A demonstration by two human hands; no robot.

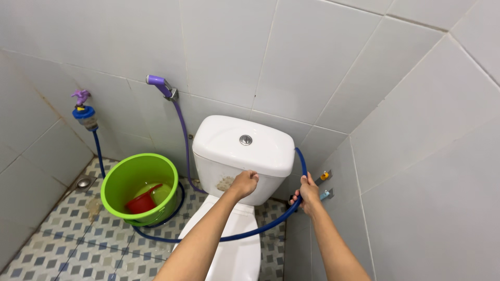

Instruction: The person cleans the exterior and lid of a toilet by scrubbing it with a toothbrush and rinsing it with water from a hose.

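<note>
While right hand [308,195] grips blue hose [260,229] curving up behind cistern [242,151], left hand [245,183] fist pressed on it.

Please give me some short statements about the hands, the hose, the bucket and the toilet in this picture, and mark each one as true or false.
1. The right hand grips the blue hose. True.
2. The left hand rests on the floor. False: it is closed against the front of the white toilet tank.
3. The green bucket is empty. False: a red scoop lies inside it, with some water.
4. The purple sprayer hangs on the wall to the left of the tank. True.
5. The blue hose runs behind the bucket only. False: it also crosses in front of the toilet bowl and loops up beside the tank.
</note>
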